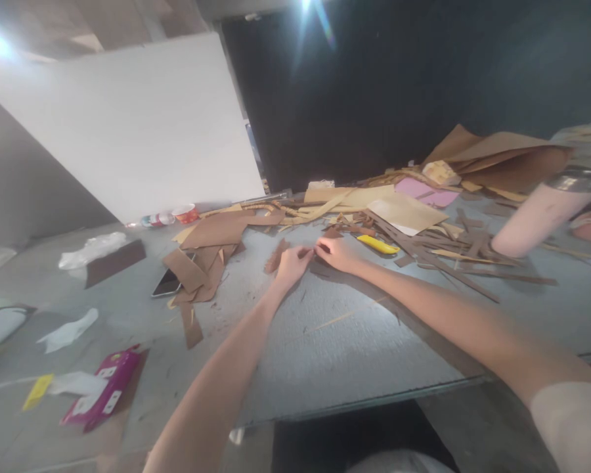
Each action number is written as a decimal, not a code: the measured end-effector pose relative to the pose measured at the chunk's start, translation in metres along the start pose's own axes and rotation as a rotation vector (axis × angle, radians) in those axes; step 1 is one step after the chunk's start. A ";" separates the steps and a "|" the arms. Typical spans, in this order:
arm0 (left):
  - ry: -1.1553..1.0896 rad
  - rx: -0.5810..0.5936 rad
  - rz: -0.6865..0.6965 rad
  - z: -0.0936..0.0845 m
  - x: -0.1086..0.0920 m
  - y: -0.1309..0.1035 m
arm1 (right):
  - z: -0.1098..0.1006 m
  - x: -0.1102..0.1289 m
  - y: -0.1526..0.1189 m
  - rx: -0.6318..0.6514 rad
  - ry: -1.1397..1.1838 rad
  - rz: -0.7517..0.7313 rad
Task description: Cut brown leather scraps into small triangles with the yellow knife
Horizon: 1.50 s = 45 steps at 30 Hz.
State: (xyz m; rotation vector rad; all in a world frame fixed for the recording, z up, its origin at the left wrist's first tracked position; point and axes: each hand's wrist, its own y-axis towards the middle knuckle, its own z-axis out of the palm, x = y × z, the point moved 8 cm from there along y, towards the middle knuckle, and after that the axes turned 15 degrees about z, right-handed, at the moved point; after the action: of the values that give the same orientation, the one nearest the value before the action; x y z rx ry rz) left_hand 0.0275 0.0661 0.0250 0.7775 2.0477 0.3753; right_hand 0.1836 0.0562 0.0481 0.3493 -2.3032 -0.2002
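Note:
Over the middle of the table, my left hand [293, 265] and my right hand [338, 255] meet at their fingertips. Each is closed in a pinch; whatever sits between the fingers is too small and blurred to name. A ragged brown strip [276, 255] lies just left of my left hand. Close to my right hand is a yellow tool [377, 245], perhaps a cutter handle, beside a heap of thin brown strips [414, 246].
Brown sheets [211, 236] partly cover a phone [166, 284] on the left. A purple tissue pack [106, 387] lies nearer. On the right a pink tumbler [542, 213] leans in view, with large brown sheets [502, 157] behind. The table's front edge [374, 397] is close to me.

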 end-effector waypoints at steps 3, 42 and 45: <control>0.005 0.002 0.001 0.000 -0.001 0.000 | 0.001 -0.001 0.000 0.001 -0.009 0.000; 0.021 0.006 -0.004 0.000 0.002 0.001 | 0.007 -0.007 0.004 -0.007 -0.089 -0.015; 0.004 -0.003 -0.006 0.000 0.004 0.001 | 0.007 -0.007 0.004 -0.010 -0.062 -0.027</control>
State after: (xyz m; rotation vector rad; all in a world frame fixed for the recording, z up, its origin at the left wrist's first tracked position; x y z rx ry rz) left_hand 0.0259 0.0700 0.0231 0.7690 2.0528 0.3765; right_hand 0.1822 0.0627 0.0393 0.3742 -2.3582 -0.2393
